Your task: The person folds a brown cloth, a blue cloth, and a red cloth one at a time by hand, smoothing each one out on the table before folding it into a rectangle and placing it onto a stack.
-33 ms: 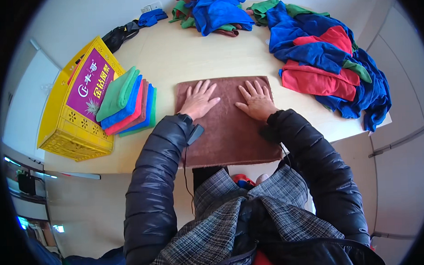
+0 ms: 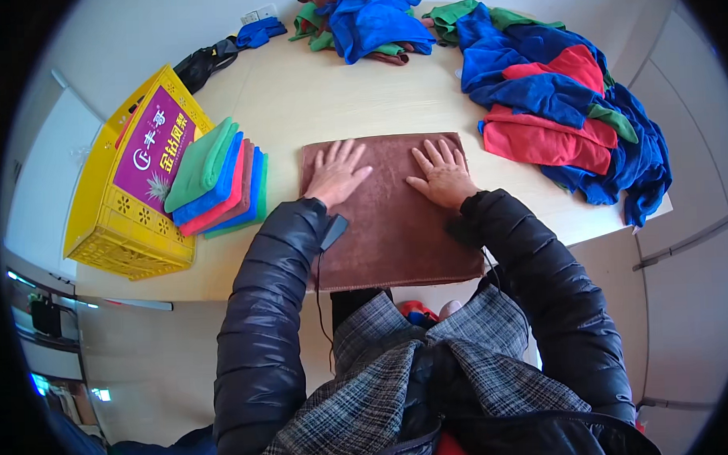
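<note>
A brown towel (image 2: 388,227) lies flat and squared out in front of me, its near edge at the table's front edge. My left hand (image 2: 337,174) rests palm down on its far left part, fingers spread and slightly blurred. On the far right part lies my right hand (image 2: 442,175), also flat with its fingers apart. Neither hand grips anything. To the left, a stack of folded towels (image 2: 210,181) in green, blue, red and brown leans against a yellow plastic crate (image 2: 144,235).
A large heap of crumpled blue, red and green towels (image 2: 552,100) covers the table's right side. Another pile of towels (image 2: 377,22) sits at the far edge. A black bag (image 2: 206,64) and a small blue cloth (image 2: 261,30) lie behind the crate.
My left hand has shifted slightly to the left on the brown towel. My right hand stays nearly where it was.
</note>
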A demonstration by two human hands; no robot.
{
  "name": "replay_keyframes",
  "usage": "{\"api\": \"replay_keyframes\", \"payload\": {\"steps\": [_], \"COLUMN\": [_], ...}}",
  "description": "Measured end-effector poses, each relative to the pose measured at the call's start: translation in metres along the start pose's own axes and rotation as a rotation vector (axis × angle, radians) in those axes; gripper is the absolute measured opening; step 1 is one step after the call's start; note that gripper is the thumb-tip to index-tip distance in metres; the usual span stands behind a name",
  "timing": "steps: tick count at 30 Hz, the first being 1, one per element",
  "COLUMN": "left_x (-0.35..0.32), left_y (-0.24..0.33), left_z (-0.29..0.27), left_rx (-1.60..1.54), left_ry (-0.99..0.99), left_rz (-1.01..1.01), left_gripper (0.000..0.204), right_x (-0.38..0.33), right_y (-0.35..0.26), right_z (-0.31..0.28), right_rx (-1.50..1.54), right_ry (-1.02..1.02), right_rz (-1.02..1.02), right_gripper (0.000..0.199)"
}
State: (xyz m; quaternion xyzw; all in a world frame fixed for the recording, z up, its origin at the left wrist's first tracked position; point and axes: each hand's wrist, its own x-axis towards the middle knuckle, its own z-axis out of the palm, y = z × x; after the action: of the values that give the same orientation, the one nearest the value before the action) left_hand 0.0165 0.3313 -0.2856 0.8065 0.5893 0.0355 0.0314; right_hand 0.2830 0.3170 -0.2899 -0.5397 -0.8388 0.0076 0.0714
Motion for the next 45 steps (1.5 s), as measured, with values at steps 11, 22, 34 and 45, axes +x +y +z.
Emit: {"api": "replay_keyframes", "payload": {"steps": [11,22,34,45], "left_x": [-0.018,-0.154,-0.198,-0.161], "left_y": [-0.056,0.028,0.024,0.076], "left_z": [0.002,-0.024,0.008,-0.005], "left_rx": [0.061,-0.068,-0.069,-0.049], "left_ry": [0.143,0.079,0.141,0.208], "left_rz": [-0.311,-0.012,-0.157,-0.009], "left_gripper": [0.068,0.065,0.063,0.059], "right_x": [0.007,-0.093,-0.152,-0.133], "right_y": [0.014,-0.068,-0.008,-0.097], "right_z": [-0.002,-0.022,-0.009,-0.007], "right_rx": [0.007,0.095,0.033,0.199], "right_ry": [-0.031,0.056,0.183,0.207], "right_rz": [0.082,-0.303,-0.001,-0.094], "right_gripper": [0.076,0.068,0.059,0.061]}}
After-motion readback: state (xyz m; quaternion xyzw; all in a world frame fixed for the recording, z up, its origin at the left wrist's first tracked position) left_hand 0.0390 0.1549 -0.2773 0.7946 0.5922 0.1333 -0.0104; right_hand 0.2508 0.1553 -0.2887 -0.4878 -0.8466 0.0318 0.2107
